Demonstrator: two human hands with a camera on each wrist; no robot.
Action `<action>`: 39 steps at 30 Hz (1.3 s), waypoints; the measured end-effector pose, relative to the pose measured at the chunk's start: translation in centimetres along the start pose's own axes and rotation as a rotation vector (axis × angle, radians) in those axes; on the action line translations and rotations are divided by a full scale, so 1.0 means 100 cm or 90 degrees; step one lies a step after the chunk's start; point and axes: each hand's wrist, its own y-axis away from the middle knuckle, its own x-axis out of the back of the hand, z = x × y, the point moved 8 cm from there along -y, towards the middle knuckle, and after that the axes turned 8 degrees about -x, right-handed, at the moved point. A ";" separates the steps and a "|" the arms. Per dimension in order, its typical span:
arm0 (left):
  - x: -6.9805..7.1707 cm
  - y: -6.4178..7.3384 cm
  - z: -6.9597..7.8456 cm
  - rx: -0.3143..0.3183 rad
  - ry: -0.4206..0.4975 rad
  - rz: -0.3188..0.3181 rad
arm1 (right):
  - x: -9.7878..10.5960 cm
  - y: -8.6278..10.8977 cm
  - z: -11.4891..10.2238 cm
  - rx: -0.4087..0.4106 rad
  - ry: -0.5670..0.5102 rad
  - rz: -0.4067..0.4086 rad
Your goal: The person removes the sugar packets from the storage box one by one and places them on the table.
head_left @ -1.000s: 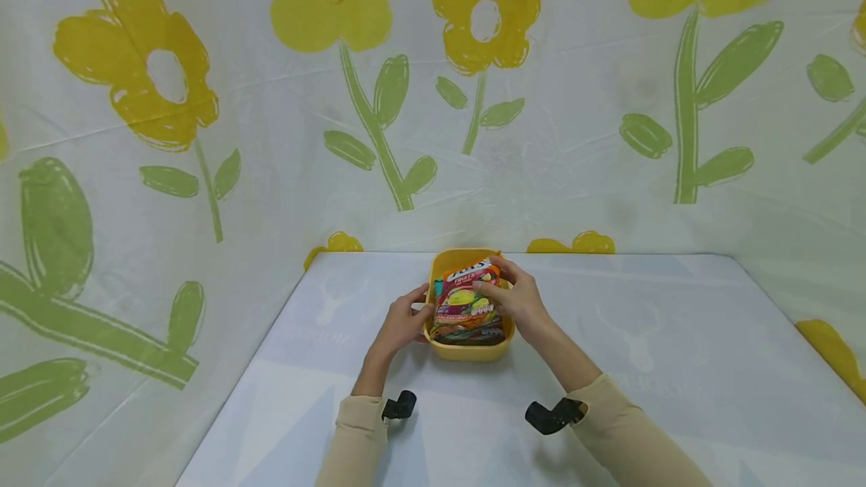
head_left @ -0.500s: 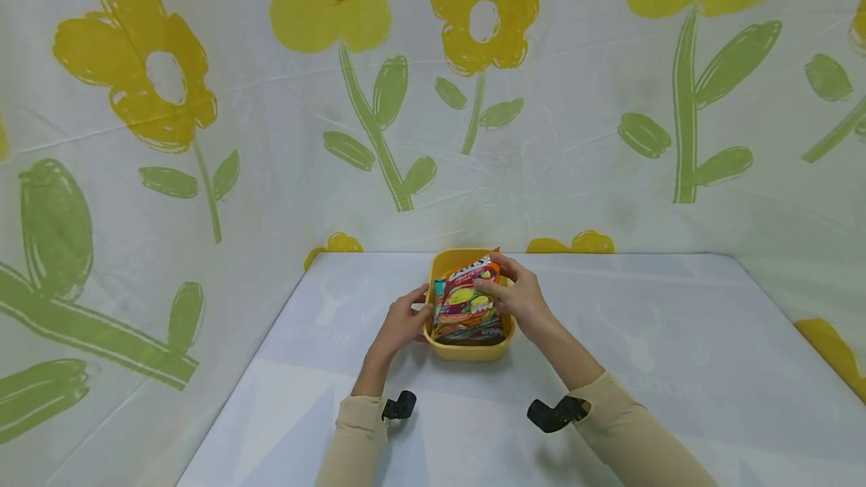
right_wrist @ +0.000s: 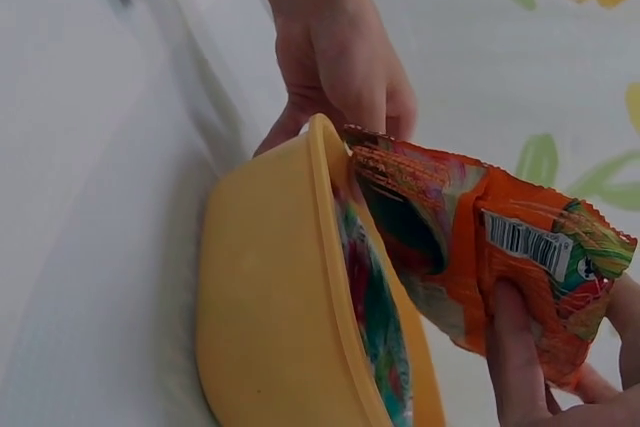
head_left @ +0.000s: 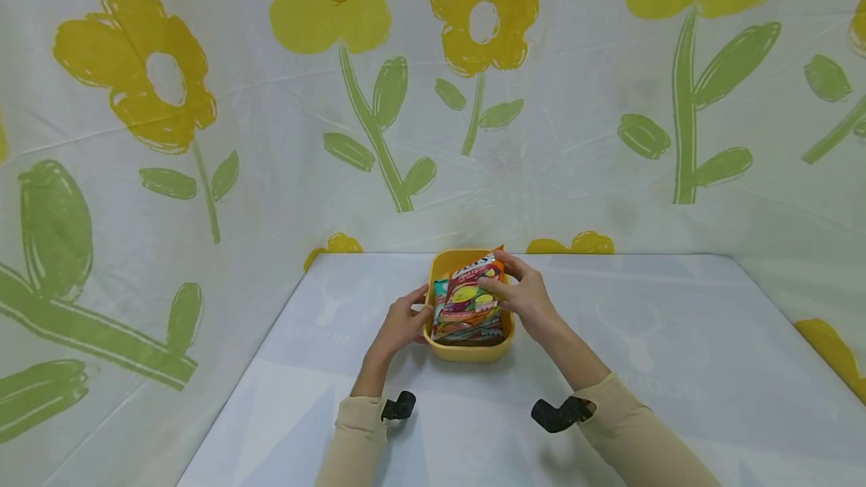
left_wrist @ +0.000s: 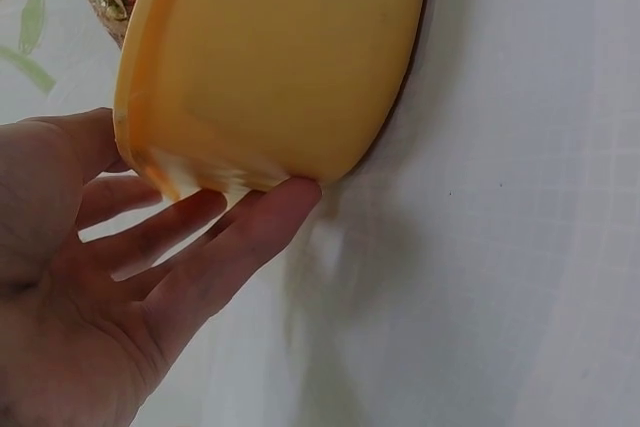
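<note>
A yellow plastic bin (head_left: 468,353) stands at the far middle of the table. My left hand (head_left: 401,324) grips its left side, thumb at the rim and fingers along the outer wall (left_wrist: 270,67) in the left wrist view. With thumb and fingers my right hand (head_left: 531,300) pinches the right edge of a red and orange candy bag (head_left: 467,299) printed FRUITS. That bag leans tilted over the bin's opening, its barcoded orange back (right_wrist: 440,237) facing the right wrist camera. Beneath it, other shiny packets (right_wrist: 375,317) lie inside the bin, including a teal one (head_left: 440,290); most are hidden.
The white table (head_left: 609,337) has faint printed patterns and ends just behind the bin. A flower-printed curtain (head_left: 561,119) hangs behind and to both sides. Black wrist cameras (head_left: 399,405) jut inward from both beige sleeves.
My right hand has shifted slightly right and up with the candy bag, and the bag's top now leans further over the bin's right rim. The left hand and bin stay put.
</note>
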 end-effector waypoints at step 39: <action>0.001 0.003 -0.004 0.032 0.005 -0.011 | 0.059 0.006 -0.011 0.064 0.029 -0.010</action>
